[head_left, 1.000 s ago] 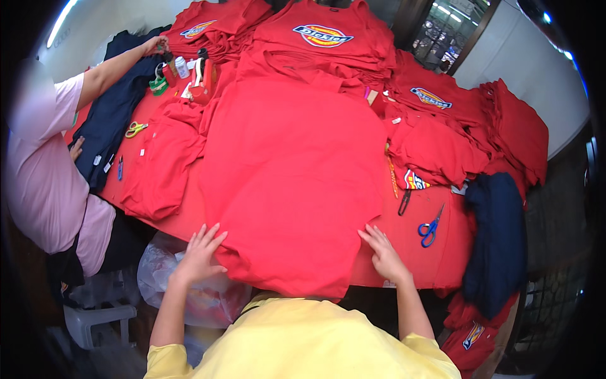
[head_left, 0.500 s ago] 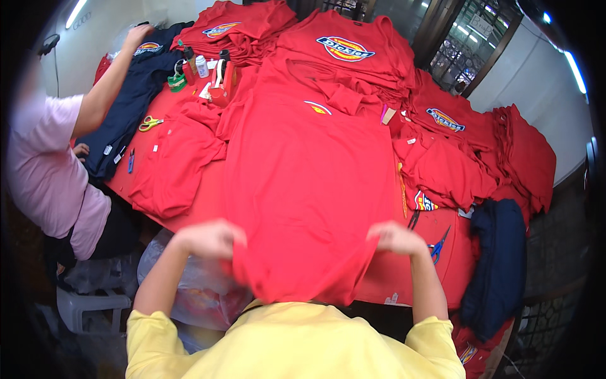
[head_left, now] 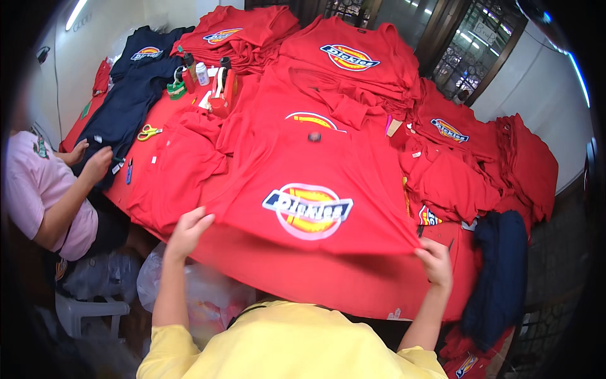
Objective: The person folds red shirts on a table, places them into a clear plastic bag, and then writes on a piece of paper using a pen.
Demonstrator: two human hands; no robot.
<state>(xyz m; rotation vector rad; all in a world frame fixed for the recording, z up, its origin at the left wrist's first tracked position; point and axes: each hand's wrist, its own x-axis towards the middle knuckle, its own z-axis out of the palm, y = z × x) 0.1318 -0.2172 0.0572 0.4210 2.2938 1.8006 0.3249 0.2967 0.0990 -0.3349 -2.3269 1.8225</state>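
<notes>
A red shirt (head_left: pixel 309 167) stretches between my two hands over the table. Its oval multicoloured chest print shows near the close edge, and a small dark label sits above the print. My left hand (head_left: pixel 188 230) pinches the shirt's near left corner. At the near right corner, the thumb and fingers of my right hand (head_left: pixel 435 260) are closed on the cloth. Behind the held shirt lies more red fabric with part of a similar print, the lower part of which is covered.
Red shirt stacks (head_left: pixel 347 54) line the table's (head_left: pixel 265 275) far side. At left are yellow scissors (head_left: pixel 149 132), blue snips (head_left: pixel 129 171), small bottles (head_left: pixel 202 74) and a red tape dispenser (head_left: pixel 219 101). A co-worker (head_left: pixel 57 196) handles navy garments (head_left: pixel 126 107). Navy cloth (head_left: pixel 500 278) hangs at right.
The shirt's near edge has lifted away from me and spread wider, bringing its full print into view. My hands have moved apart. The co-worker's raised arm has come down to the navy garment.
</notes>
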